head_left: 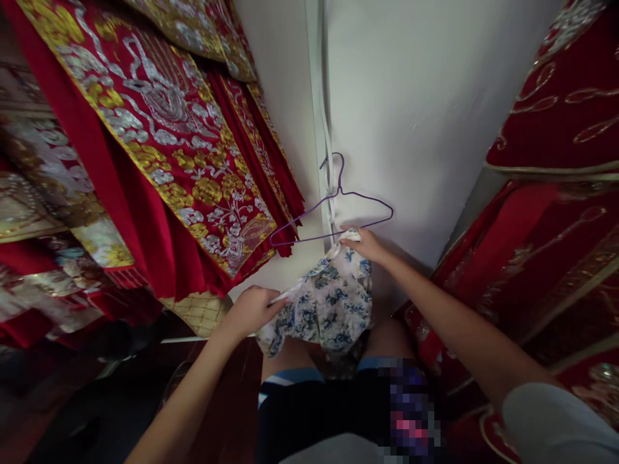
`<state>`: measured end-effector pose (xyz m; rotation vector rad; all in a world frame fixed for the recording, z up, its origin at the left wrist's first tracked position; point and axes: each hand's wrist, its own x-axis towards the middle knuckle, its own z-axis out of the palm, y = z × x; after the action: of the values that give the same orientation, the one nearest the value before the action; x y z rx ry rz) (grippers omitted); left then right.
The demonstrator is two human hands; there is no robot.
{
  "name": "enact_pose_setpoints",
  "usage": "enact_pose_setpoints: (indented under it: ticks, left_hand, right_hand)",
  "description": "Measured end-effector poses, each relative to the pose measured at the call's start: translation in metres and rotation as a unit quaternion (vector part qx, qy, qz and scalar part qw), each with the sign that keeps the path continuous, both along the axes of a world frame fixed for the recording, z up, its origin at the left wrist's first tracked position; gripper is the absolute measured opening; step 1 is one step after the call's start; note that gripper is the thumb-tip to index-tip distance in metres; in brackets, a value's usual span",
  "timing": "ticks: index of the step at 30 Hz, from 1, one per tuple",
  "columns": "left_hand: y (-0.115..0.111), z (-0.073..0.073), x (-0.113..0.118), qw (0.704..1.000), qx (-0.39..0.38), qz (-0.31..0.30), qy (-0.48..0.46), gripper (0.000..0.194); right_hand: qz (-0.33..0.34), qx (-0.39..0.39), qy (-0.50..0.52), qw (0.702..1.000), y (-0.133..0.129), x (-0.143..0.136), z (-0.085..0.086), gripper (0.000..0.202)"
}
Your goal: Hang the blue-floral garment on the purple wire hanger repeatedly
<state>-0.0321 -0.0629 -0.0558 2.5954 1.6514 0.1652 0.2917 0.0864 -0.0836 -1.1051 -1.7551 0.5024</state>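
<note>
A thin white garment with a blue floral print (333,303), shaped like shorts, hangs spread between my two hands above my legs. My left hand (254,309) is closed on one end of its white top edge. At the other end, my right hand (365,246) pinches the top edge between thumb and fingers. Just above the cloth is a purple clothes hanger (309,214). Its lower bar passes close to my right fingers; whether they touch it I cannot tell. The hanger's hook lies against white cables on the wall.
Red robes with gold and silver embroidery (174,135) hang at the left. More red embroidered garments (546,219) hang close by on the right. Ahead stands a white wall (401,84) with a cable strip (316,77) along it. A dark object (91,406) fills the lower left.
</note>
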Motion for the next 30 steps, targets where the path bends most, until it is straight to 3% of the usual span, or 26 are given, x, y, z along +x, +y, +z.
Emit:
enact_pose_setpoints:
  ticks: [2, 6, 9, 12, 15, 17, 19, 21, 26, 27, 30]
  left_hand:
    - [0.002, 0.0, 0.002, 0.999, -0.024, 0.025, 0.022, 0.047]
    - [0.006, -0.003, -0.002, 1.0, -0.012, 0.028, 0.003, 0.034]
    - [0.007, 0.003, 0.001, 0.995, 0.052, -0.024, -0.082, 0.031]
    - [0.012, 0.017, 0.01, 0.98, 0.1, -0.038, -0.167, 0.028]
    - [0.032, 0.033, 0.017, 0.974, 0.106, -0.003, -0.2, 0.026]
    - [0.05, 0.042, 0.019, 0.977, 0.06, 0.022, -0.204, 0.027]
    - [0.068, 0.051, 0.021, 0.977, 0.012, 0.023, -0.212, 0.027]
    - [0.078, 0.06, 0.028, 0.977, 0.011, 0.002, -0.214, 0.025]
    - [0.083, 0.074, 0.067, 0.962, 0.142, -0.112, -0.205, 0.008]
    - [0.083, 0.074, 0.075, 0.953, 0.17, -0.114, -0.224, 0.006]
    - [0.087, 0.072, 0.086, 0.925, 0.231, -0.048, -0.296, 0.03]
  right_hand:
    - [0.005, 0.024, -0.045, 0.999, -0.003, 0.007, -0.01, 0.028]
    - [-0.03, 0.041, -0.086, 0.995, -0.029, 0.037, -0.017, 0.034]
    - [-0.059, 0.041, -0.103, 0.992, -0.052, 0.06, -0.01, 0.038]
    - [-0.076, 0.047, -0.111, 0.99, -0.069, 0.071, 0.003, 0.043]
    - [-0.079, 0.047, -0.103, 0.99, -0.08, 0.067, 0.014, 0.046]
    - [-0.07, 0.046, -0.103, 0.991, -0.084, 0.06, 0.017, 0.047]
    - [-0.066, 0.044, -0.11, 0.991, -0.087, 0.054, 0.016, 0.048]
    - [-0.071, 0.035, -0.118, 0.99, -0.088, 0.048, 0.014, 0.048]
    - [-0.038, 0.006, -0.103, 0.994, -0.093, 0.033, 0.011, 0.042]
    - [-0.025, 0.002, -0.095, 0.995, -0.094, 0.03, 0.011, 0.04]
    - [-0.017, 0.004, -0.097, 0.995, -0.103, 0.03, 0.016, 0.035]
